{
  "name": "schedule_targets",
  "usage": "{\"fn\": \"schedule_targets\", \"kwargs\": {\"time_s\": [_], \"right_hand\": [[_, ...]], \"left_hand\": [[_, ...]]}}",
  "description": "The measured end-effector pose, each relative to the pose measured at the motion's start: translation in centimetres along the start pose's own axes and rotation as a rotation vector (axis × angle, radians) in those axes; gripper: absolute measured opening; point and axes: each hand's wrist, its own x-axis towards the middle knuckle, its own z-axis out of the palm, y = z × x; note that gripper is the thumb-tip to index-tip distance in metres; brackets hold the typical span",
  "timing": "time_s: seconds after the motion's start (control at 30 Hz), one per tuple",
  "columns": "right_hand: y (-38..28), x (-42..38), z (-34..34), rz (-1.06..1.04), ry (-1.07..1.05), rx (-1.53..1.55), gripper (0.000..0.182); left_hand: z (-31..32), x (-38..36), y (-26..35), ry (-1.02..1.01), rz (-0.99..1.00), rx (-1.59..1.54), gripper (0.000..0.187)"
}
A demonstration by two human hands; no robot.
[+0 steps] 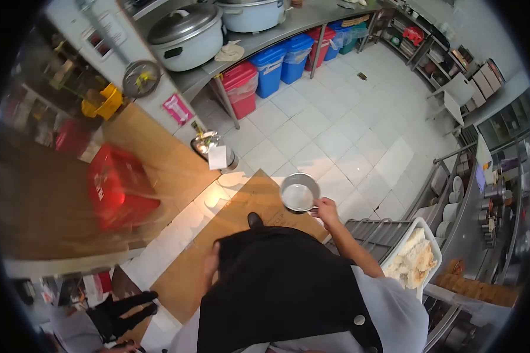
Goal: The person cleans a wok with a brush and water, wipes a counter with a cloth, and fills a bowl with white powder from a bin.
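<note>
My right hand (324,210) is closed at the side of a round metal saucepan (300,191), fingers and thumb right at its rim. The saucepan is held out in front of my body, its open top facing up, and its pale inside looks bare. My fingers hide the place where they grip it. My left hand (211,259) hangs low beside my black apron (277,282), blurred and seen edge-on, its fingers partly hidden by the cloth.
Flattened cardboard (259,200) lies on the tiled floor underfoot. A white tub (433,235) of pale food stands at my right. Large lidded cookers (188,53) sit on a steel counter above blue bins (269,76). Another person (94,320) stands behind at lower left; a red box (121,188) is left.
</note>
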Motion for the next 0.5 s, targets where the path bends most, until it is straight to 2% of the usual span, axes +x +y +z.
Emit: {"fn": "schedule_targets", "kwargs": {"time_s": [0.1,0.17,0.23,0.33,0.37,0.43,0.47,0.5], "right_hand": [[-2.1,2.7,-5.1,-0.03,0.256,0.111,0.019],[-2.4,4.8,-8.8,-0.047,0.412,0.186,0.018],[-3.9,7.1,-11.6,-0.06,0.495,0.232,0.018],[-7.0,12.5,-15.1,-0.019,0.631,0.3,0.018],[-8.3,15.3,-16.1,-0.025,0.636,0.308,0.018],[-11.8,23.1,-17.3,-0.08,0.591,0.318,0.019],[-13.8,27.7,-17.3,-0.094,0.569,0.311,0.019],[-16.7,32.5,-16.5,-0.105,0.548,0.306,0.02]], "left_hand": [[-0.9,12.8,11.4,-0.175,0.266,0.211,0.041],[-1.1,20.1,19.0,-0.311,0.316,0.354,0.037],[-0.2,26.1,26.1,-0.323,0.412,0.41,0.035],[2.8,34.2,33.4,-0.2,0.494,0.333,0.038],[4.2,35.6,35.0,-0.203,0.496,0.336,0.038],[6.9,39.9,38.9,-0.059,0.339,-0.026,0.043],[8.2,42.3,39.9,-0.059,0.349,-0.021,0.043],[9.7,45.4,39.7,-0.087,0.261,-0.088,0.047]]}}
